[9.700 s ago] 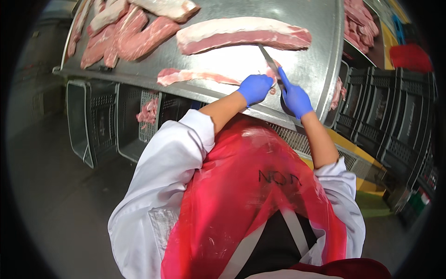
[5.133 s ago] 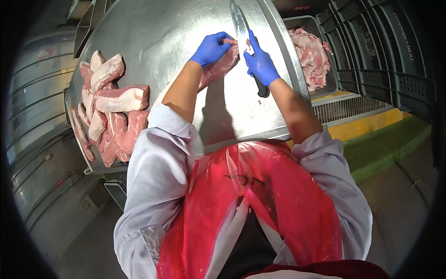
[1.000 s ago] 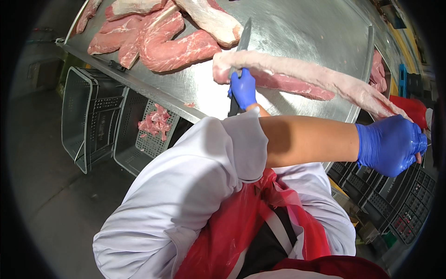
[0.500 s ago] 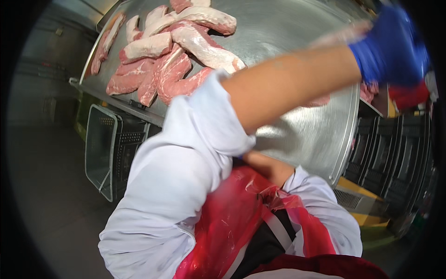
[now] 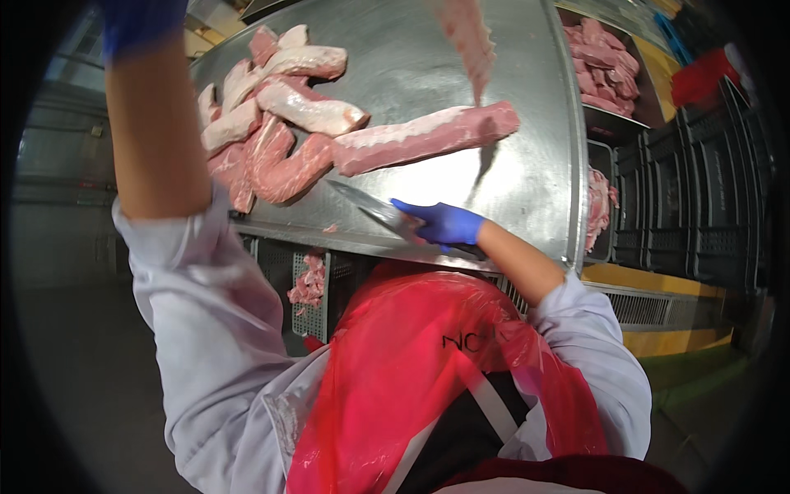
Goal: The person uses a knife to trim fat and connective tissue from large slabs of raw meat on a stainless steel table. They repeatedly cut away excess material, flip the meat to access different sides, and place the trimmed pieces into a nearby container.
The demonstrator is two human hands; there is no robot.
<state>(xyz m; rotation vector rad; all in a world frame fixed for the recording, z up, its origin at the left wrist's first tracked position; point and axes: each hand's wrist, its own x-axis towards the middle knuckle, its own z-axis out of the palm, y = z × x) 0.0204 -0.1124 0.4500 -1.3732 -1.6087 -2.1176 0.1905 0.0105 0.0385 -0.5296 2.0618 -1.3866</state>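
My left hand (image 5: pixel 141 23), in a blue glove, is raised at the top left; its fingers are cut off by the picture's edge. Low over the steel table's (image 5: pixel 527 198) near side, my right hand (image 5: pixel 451 225) is closed round a knife (image 5: pixel 374 212), its blade pointing left toward the meat. A long pork loin (image 5: pixel 428 138) lies just beyond, with a pale fat strip along its far side. Left of it several pork pieces (image 5: pixel 313 107) lie heaped. A blurred narrow meat strip (image 5: pixel 467 41) appears upright above the loin, its upper end out of view.
At the right stand a bin of meat pieces (image 5: pixel 602 70), a crate with trimmings (image 5: pixel 599 206) and stacked black crates (image 5: pixel 687 189). Below the table's near edge, a grey crate (image 5: pixel 325 288) holds meat scraps. A red object (image 5: pixel 699 78) lies far right.
My left arm has swung from the far right to the upper left. My right hand, hidden before, now shows with the knife. The view has shifted, and the long loin is now uncovered.
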